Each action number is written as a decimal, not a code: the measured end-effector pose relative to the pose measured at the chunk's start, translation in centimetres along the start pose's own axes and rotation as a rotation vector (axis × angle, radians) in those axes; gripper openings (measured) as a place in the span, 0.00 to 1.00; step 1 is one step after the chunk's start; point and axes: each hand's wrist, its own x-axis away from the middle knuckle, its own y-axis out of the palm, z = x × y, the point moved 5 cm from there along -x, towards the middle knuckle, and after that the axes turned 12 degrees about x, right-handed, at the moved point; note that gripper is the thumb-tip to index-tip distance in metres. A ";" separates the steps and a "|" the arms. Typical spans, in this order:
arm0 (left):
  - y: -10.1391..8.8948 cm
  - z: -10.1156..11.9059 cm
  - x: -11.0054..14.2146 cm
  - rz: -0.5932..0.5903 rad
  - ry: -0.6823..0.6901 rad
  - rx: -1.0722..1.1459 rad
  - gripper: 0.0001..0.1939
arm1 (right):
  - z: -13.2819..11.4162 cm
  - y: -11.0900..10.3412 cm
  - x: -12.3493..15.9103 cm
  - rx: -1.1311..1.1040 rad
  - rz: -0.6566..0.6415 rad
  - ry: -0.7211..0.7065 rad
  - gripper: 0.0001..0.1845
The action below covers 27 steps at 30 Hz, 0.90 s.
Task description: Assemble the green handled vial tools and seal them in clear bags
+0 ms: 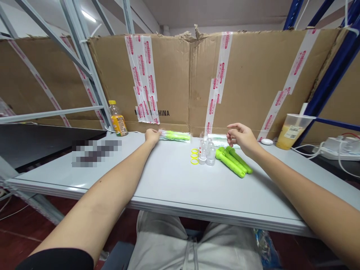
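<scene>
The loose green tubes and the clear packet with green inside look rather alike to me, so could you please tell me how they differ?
The loose green tubes are bare; the clear packet wraps its green contents in shiny film.
The tubes lie aslant in a bunch, below the right hand; the packet lies crosswise near the cardboard, beside the left hand.
Both show bright green and rest on the table.

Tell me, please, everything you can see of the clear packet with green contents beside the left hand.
The packet looks like thin, glossy, see-through plastic, with long lime-green contents showing through. It lies left to right on the grey table, in front of the cardboard wall. The left hand is at its left end and seems to touch it, though the grip is hidden. Whether it is sealed cannot be told.
</scene>
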 end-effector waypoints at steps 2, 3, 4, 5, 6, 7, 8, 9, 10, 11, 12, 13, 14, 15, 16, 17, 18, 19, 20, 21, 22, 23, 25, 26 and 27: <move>-0.2 0.7 0.3 0.007 0.059 -0.108 0.08 | 0.1 -0.1 -0.1 0.012 0.003 0.013 0.15; -0.2 1.3 0.6 0.006 0.101 -0.153 0.07 | 0.2 -0.2 -0.1 0.017 0.002 0.017 0.15; -0.1 1.9 1.0 -0.004 0.151 -0.192 0.08 | 0.2 -0.2 -0.1 0.022 0.000 0.019 0.15; 0.1 2.7 1.5 -0.027 0.211 -0.226 0.09 | 0.2 -0.2 -0.1 0.026 0.000 0.019 0.15; 0.5 3.5 2.2 -0.070 0.281 -0.253 0.11 | 0.2 -0.2 -0.1 0.030 -0.001 0.019 0.15; 1.1 4.2 2.9 -0.131 0.353 -0.275 0.12 | 0.2 -0.3 -0.1 0.032 0.000 0.019 0.15; 1.8 4.8 3.8 -0.199 0.421 -0.295 0.12 | 0.2 -0.3 -0.1 0.034 0.000 0.018 0.15; 2.6 5.2 4.7 -0.269 0.479 -0.315 0.12 | 0.2 -0.3 -0.1 0.037 -0.001 0.017 0.14; 3.5 5.5 5.8 -0.352 0.544 -0.351 0.12 | 0.3 -0.3 -0.1 0.041 -0.003 0.015 0.14; 4.6 5.6 7.0 -0.445 0.659 -0.497 0.13 | 0.3 -0.3 -0.2 0.046 -0.007 0.012 0.14; 5.4 5.6 8.1 -0.474 0.738 -0.638 0.13 | 0.3 -0.3 -0.2 0.051 -0.012 0.008 0.14; 5.9 5.4 8.9 -0.477 0.746 -0.684 0.14 | 0.3 -0.3 -0.2 0.058 -0.016 0.007 0.13; 6.2 5.2 9.5 -0.469 0.744 -0.709 0.15 | 0.3 -0.3 -0.1 0.065 -0.019 0.006 0.13; 6.4 5.0 10.0 -0.458 0.742 -0.733 0.16 | 0.3 -0.3 -0.1 0.072 -0.021 0.006 0.13; 6.5 4.8 10.4 -0.445 0.734 -0.749 0.17 | 0.3 -0.2 -0.1 0.079 -0.021 0.006 0.12; 6.6 4.7 10.6 -0.433 0.724 -0.765 0.17 | 0.3 -0.2 -0.1 0.086 -0.021 0.005 0.12; 6.5 4.6 10.7 -0.422 0.712 -0.780 0.18 | 0.3 -0.2 0.0 0.092 -0.022 0.001 0.12; 6.5 4.5 10.7 -0.413 0.697 -0.795 0.18 | 0.3 -0.2 0.0 0.095 -0.025 -0.003 0.11; 6.4 4.4 10.6 -0.404 0.680 -0.810 0.18 | 0.4 -0.1 0.0 0.095 -0.029 -0.008 0.11; 6.3 4.4 10.4 -0.395 0.663 -0.824 0.18 | 0.4 -0.1 -0.1 0.096 -0.033 -0.013 0.11; 6.3 4.3 10.2 -0.384 0.646 -0.837 0.18 | 0.4 0.0 -0.1 0.098 -0.036 -0.017 0.10; 6.2 4.3 10.0 -0.376 0.632 -0.849 0.18 | 0.4 0.0 -0.1 0.102 -0.037 -0.021 0.10; 6.2 4.3 9.9 -0.366 0.620 -0.868 0.18 | 0.5 -0.1 -0.3 0.117 -0.033 -0.028 0.09; 6.2 4.4 10.0 -0.365 0.624 -0.874 0.18 | 0.5 -0.2 -0.3 0.130 -0.028 -0.029 0.09; 6.2 4.6 10.1 -0.363 0.634 -0.879 0.18 | 0.6 -0.3 -0.4 0.147 -0.021 -0.029 0.08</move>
